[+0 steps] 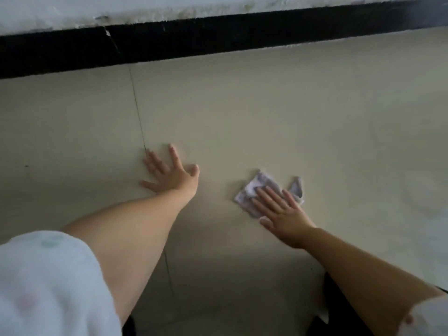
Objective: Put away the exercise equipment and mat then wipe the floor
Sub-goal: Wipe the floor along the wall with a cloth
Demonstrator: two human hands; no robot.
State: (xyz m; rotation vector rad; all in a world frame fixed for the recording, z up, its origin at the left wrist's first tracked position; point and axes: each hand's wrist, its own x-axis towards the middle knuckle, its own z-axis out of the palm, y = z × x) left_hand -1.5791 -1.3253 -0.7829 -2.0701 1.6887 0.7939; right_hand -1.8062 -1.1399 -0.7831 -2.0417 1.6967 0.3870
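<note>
A small crumpled pale purple and white cloth (261,187) lies on the beige tiled floor (266,112). My right hand (281,212) presses flat on the cloth with straight fingers, covering its near right part. My left hand (169,170) rests flat on the bare floor to the left of the cloth, fingers spread, beside a dark tile joint. No exercise equipment or mat is in view.
A black skirting strip (218,37) runs along the foot of a white wall (97,8) at the far side. A thin tile joint (137,105) crosses the floor from the skirting toward me. My white sleeves show at the bottom corners.
</note>
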